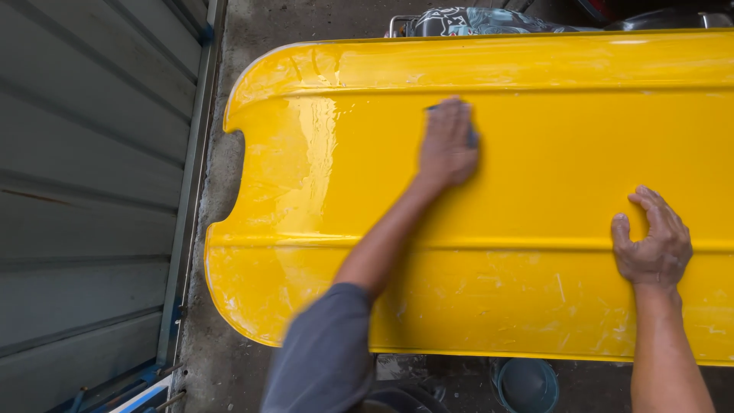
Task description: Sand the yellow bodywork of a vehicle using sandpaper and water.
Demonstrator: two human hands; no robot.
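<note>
Grey corrugated shutter (84, 191) as landmark: concrete floor (210, 359) just right of it; blue-grey bucket (527, 385) far right, low; dark patterned object (466, 21) upper right.

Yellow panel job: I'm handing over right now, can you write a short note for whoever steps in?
Left hand: pressed flat on a dark sanding pad on the upper middle of the yellow panel.
Right hand: empty, spread flat on the panel's right side.
Done: the left end looks wet and glossy; the lower strip shows pale scuffing.
Left: the middle and right look even, seemingly unworked.
A grey bucket sits below the panel's near edge.
</note>
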